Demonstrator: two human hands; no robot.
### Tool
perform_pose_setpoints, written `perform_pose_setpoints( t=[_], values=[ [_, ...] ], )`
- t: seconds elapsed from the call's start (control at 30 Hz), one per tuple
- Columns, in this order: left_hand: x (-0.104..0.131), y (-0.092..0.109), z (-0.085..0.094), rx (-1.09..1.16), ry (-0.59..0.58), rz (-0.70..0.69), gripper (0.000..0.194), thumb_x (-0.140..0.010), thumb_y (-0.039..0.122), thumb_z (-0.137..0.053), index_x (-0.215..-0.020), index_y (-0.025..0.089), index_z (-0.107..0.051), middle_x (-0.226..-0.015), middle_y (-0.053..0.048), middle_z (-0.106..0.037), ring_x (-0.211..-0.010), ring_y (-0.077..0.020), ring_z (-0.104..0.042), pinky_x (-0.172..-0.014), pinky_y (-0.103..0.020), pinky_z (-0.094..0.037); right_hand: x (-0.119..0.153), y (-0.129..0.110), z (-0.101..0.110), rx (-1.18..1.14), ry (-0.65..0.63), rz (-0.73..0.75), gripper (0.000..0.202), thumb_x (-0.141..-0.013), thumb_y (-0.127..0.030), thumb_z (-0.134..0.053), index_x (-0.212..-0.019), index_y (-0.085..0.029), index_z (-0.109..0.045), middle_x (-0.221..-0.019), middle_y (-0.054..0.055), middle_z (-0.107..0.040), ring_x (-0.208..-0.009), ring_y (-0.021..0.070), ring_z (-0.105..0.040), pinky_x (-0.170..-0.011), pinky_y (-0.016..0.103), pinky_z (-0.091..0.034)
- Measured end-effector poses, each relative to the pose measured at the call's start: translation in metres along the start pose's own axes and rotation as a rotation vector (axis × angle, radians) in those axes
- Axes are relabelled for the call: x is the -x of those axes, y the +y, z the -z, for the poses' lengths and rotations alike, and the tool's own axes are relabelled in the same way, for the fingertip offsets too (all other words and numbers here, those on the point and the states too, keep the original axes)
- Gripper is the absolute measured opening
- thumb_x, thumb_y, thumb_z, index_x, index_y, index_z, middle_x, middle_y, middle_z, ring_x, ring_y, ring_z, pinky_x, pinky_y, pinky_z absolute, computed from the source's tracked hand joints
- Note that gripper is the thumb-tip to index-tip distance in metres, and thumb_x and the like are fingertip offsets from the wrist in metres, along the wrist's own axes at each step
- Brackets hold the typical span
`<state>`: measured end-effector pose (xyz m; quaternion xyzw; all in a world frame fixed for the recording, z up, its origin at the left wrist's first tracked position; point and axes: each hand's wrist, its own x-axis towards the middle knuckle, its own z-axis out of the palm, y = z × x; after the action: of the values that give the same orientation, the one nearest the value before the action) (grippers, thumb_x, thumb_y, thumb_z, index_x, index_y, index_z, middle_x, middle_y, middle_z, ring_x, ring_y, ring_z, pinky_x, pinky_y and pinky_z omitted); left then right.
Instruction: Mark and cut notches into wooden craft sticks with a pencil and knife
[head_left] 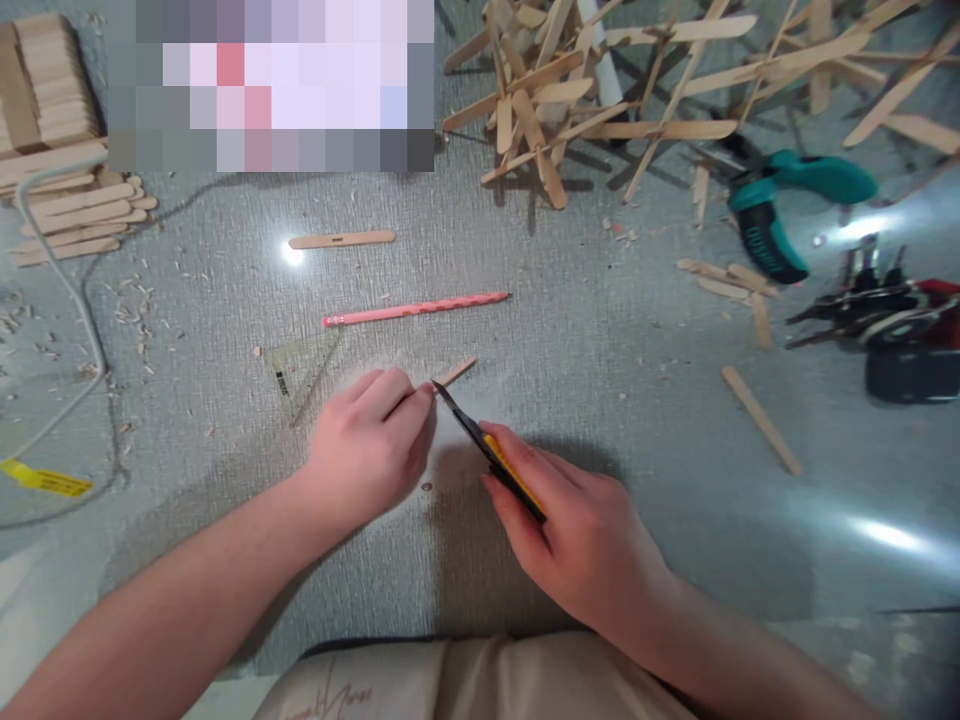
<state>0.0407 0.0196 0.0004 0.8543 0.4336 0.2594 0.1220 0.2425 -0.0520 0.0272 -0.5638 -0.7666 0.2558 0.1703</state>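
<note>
My left hand (375,430) is closed and pins a wooden craft stick (459,372), whose far end juts out past the fingers. In my right hand (577,520) is a utility knife (501,462) with a yellow and black handle. Its dark blade tip meets the stick right beside my left fingertips. The part of the stick under the left hand is hidden. Beyond the hands lies a pink pencil (420,309), and a clear set square (304,360) rests just past my left knuckles. Farther off is another craft stick (345,240) with a small dark mark.
Joined craft sticks (540,100) spread across the back right. Teal-handled pliers (772,200) and dark tools (877,310) lie at right, near a loose stick (761,420). Stacked sticks (82,215), a grey cable (79,300) and wood shavings are at left. A blurred patch covers the top.
</note>
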Motion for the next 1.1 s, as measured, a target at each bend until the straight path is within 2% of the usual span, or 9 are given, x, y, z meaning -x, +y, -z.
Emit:
perform_pose_setpoints(
  t=[0.13,0.33,0.57,0.83,1.1],
  values=[
    [0.002,-0.001,-0.001,0.002,-0.01,0.007,0.021,-0.096,0.012,-0.054,-0.077,0.016,-0.063,-0.068,-0.001,-0.052,-0.06,-0.0119,-0.042,-0.053,-0.028,-0.035,0.0,-0.001,-0.001,0.017,-0.002,-0.01,0.038,-0.099,-0.016,-0.048,-0.137,-0.015,-0.051,-0.101,0.009,-0.077,-0.077,0.0182,-0.075,-0.062,0.028,-0.061],
    [0.002,0.0,-0.002,-0.004,-0.004,0.003,0.02,-0.096,0.012,-0.055,-0.078,0.014,-0.063,-0.068,0.0,-0.051,-0.06,-0.0117,-0.039,-0.052,-0.028,-0.035,-0.004,-0.006,-0.005,0.1,0.022,0.015,0.033,-0.1,-0.016,-0.046,-0.131,-0.008,-0.054,-0.096,0.011,-0.077,-0.07,0.018,-0.074,-0.055,0.027,-0.058],
    [0.005,-0.001,-0.003,-0.007,-0.005,-0.001,0.014,-0.094,0.011,-0.057,-0.083,0.013,-0.065,-0.069,0.0,-0.051,-0.061,-0.0115,-0.041,-0.053,-0.028,-0.037,-0.005,-0.007,-0.005,0.126,0.002,0.02,0.032,-0.101,-0.017,-0.044,-0.129,-0.006,-0.054,-0.094,0.012,-0.076,-0.065,0.0179,-0.072,-0.052,0.028,-0.057],
    [0.002,0.001,-0.004,-0.016,0.009,-0.006,0.023,-0.093,0.009,-0.053,-0.071,0.015,-0.059,-0.066,0.0,-0.046,-0.059,-0.0124,-0.035,-0.051,-0.029,-0.031,0.001,-0.006,-0.004,0.165,0.003,0.031,0.033,-0.101,-0.018,-0.044,-0.133,-0.01,-0.051,-0.09,0.008,-0.075,-0.061,0.0159,-0.069,-0.051,0.028,-0.052],
    [0.003,-0.002,-0.003,0.019,-0.026,-0.009,0.025,-0.097,0.013,-0.048,-0.075,0.016,-0.059,-0.069,-0.001,-0.048,-0.06,-0.013,-0.036,-0.053,-0.029,-0.031,-0.005,-0.015,-0.01,0.478,0.044,0.057,0.033,-0.099,-0.015,-0.048,-0.128,-0.008,-0.059,-0.072,0.002,-0.069,-0.049,0.0128,-0.059,-0.046,0.03,-0.042]
  ],
)
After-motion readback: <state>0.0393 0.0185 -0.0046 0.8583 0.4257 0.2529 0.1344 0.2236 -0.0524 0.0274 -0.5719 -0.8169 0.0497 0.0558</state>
